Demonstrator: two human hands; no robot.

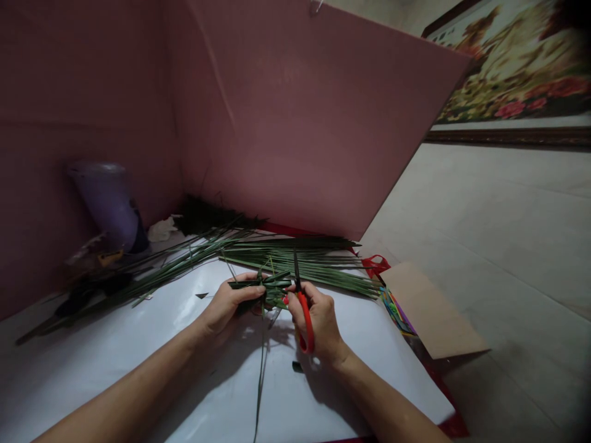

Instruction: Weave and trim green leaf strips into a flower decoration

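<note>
Pinches leaf bundle (276,284) at lower centre in left hand (233,299), probably to steady it, and curls fingers of right hand (319,317) round red scissors (305,312).

The scissors (305,332) have smooth red handles that look like plastic, and slim dark metal blades. The woven leaf piece (277,284) is fibrous and faintly shiny, and the long green leaf strips (332,282) look dry and ribbed — a soft sheen along their lengths. Beneath lies a white sheet (392,369), smooth and glossy enough to throw back light. The pink panel (300,123) is mostly matt, the cardboard flap (436,317) flat and dull — plain brown board — and the purple container (108,206) looks like smooth plastic.
</note>
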